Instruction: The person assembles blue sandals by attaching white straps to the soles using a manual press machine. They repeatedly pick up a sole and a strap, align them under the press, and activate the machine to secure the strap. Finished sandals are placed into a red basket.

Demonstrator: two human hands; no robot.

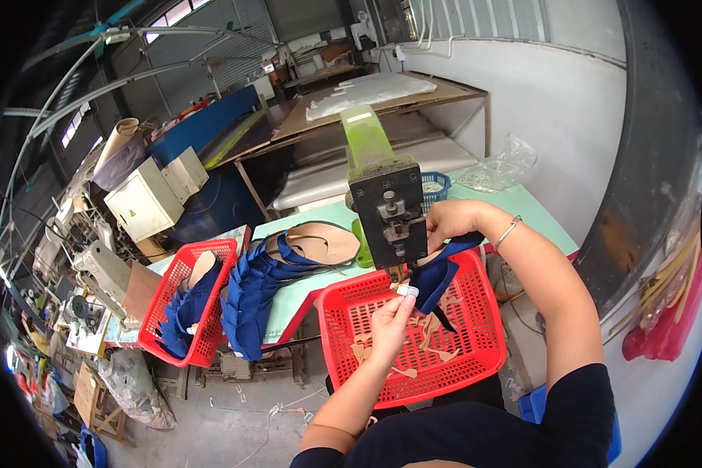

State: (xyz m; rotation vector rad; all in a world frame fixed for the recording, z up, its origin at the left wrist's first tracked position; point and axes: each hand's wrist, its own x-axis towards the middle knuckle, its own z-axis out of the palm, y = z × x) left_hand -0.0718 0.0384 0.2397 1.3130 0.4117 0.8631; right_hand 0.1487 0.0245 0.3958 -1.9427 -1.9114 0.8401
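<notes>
A dark blue shoe upper [431, 282] hangs at the lower end of a green and black upright machine [388, 207]. My right hand [454, 221] is closed on its upper edge, just right of the machine head. My left hand [390, 329] pinches near the upper's lower left edge, close under the machine's tip. A white wrap [407, 291] shows at the left fingertips, which partly hide what they grip. Below both hands sits a red perforated basket [342, 373] with tan offcuts [404, 372] scattered inside.
Overlapping blue uppers [246, 300] with tan insoles lie on the pale green table [296, 308]. Left of them, another red basket [150, 331] holds more blue pieces. A small blue basket [437, 187] and clear plastic bag [507, 165] sit behind the machine. A dark pillar [612, 234] rises at right.
</notes>
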